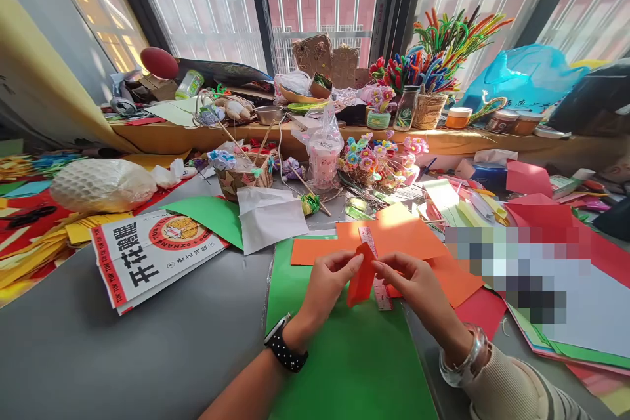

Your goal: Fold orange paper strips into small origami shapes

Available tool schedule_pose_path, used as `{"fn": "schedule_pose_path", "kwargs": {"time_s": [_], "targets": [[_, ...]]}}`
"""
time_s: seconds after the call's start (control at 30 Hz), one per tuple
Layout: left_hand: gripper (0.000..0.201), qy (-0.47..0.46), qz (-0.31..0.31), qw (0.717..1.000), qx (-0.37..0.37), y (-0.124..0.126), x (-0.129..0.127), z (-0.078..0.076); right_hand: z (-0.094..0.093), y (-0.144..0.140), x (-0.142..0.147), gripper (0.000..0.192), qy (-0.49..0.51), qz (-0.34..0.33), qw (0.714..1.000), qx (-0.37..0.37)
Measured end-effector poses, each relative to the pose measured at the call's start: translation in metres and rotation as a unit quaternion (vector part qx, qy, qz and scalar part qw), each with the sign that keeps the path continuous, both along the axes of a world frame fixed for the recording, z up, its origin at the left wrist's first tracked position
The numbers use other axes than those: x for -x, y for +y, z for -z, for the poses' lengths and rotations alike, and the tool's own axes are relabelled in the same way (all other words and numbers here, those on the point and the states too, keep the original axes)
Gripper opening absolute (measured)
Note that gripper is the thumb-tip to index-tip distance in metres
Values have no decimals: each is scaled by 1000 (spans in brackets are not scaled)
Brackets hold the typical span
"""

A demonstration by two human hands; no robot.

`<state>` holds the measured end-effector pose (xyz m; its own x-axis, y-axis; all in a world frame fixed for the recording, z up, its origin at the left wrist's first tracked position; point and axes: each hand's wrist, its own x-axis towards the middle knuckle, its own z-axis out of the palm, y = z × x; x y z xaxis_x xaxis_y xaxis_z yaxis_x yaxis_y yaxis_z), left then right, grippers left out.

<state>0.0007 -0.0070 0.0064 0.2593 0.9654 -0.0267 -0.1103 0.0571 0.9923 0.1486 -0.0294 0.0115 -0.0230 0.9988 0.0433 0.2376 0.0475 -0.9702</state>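
My left hand (325, 289) and my right hand (416, 289) together pinch a small folded piece of orange paper (361, 275), held upright just above a green sheet (344, 354). The left fingers grip its upper left edge, the right fingers its upper right edge. A ruler (377, 269) with a pink pattern lies under the hands, partly hidden by them. Behind the hands lie larger orange sheets (394, 236). A black watch is on my left wrist and a silver bangle on my right.
A printed white-and-red packet (147, 256) lies left on the grey table. White tissue (270, 216), a woven basket (243, 177), paper flowers (378, 157) and a plastic cup (323, 157) stand behind. Red paper sheets (536, 210) pile up at right; yellow strips (44, 243) at left.
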Motion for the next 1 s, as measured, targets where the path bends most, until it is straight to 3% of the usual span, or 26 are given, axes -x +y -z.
{"fn": "schedule_pose_path", "kwargs": {"time_s": [0.27,0.57,0.83,1.0], "targets": [[24,13,86,996,16,2,1,-3,-7,-2,-2,21,-36,24,997,-58],[27,-38,22,999,19,4,2,-2,-7,-2,-10,27,-19,-78,997,23],[25,8,22,999,41,12,13,-7,-10,0,-19,20,-75,-26,997,2],[21,17,5,999,41,12,12,-5,-9,0,-15,23,-21,-14,999,22]]}}
